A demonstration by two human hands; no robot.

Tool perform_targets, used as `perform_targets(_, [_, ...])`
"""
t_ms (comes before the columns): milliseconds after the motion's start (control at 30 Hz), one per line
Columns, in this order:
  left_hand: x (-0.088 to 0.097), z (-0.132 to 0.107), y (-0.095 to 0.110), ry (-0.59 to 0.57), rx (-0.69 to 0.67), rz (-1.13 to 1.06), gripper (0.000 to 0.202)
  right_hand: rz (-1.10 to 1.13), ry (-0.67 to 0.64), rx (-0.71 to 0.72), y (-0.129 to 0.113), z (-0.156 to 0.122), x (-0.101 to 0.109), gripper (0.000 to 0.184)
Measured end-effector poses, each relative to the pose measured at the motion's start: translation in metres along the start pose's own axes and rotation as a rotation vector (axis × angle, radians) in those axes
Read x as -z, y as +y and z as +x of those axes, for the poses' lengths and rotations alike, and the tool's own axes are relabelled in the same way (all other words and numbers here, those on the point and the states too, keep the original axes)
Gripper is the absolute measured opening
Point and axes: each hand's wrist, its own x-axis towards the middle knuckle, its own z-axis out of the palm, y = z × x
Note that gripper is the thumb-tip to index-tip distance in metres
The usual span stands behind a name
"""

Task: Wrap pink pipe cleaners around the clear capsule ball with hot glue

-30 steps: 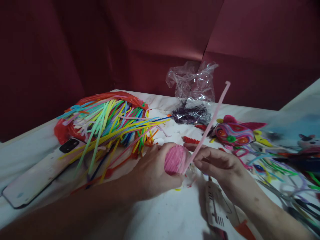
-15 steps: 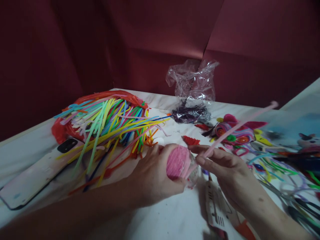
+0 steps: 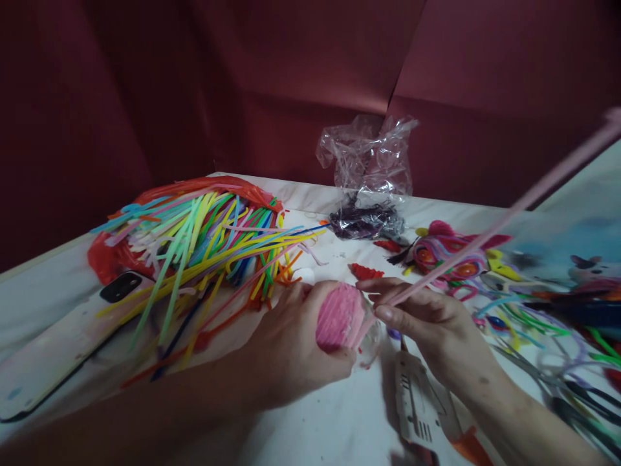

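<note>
My left hand (image 3: 291,346) is closed round a pink ball (image 3: 339,315) wound from pipe cleaner, low in the middle of the view. Right beside it, my right hand (image 3: 427,320) pinches a long pink pipe cleaner (image 3: 504,217) close to the ball. The free end of that pipe cleaner stretches up and to the right, as far as the frame's right edge. It joins the ball between my two hands.
A heap of coloured pipe cleaners (image 3: 204,239) lies on a red bag at the left, with a phone (image 3: 63,343) in front. A clear plastic bag (image 3: 369,175) stands at the back. A pipe-cleaner figure (image 3: 446,252), loose pieces and a glue gun (image 3: 422,408) lie on the right.
The pink pipe cleaner's free end has swung from pointing upward over to the right and out toward the frame edge. My left hand keeps the ball in about the same place.
</note>
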Motion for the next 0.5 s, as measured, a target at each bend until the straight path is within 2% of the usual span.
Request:
perform_targets(133, [-0.0010,-0.0015,-0.0006,0.012,-0.032,0.213,0.061,0.037,0.008,-0.008,0.0048,0.0005,-0.0018,0.031])
perform_targets(300, [-0.0014,-0.0032,0.0008,-0.005,-0.009,0.214,0.064,0.031,-0.010,-0.032,0.0061,0.0008,-0.0010,0.032])
perform_targets(500, [-0.0011,-0.0029,0.0015,-0.032,-0.055,0.186,0.063,0.021,-0.059,-0.078,0.0029,0.0030,-0.0007,0.037])
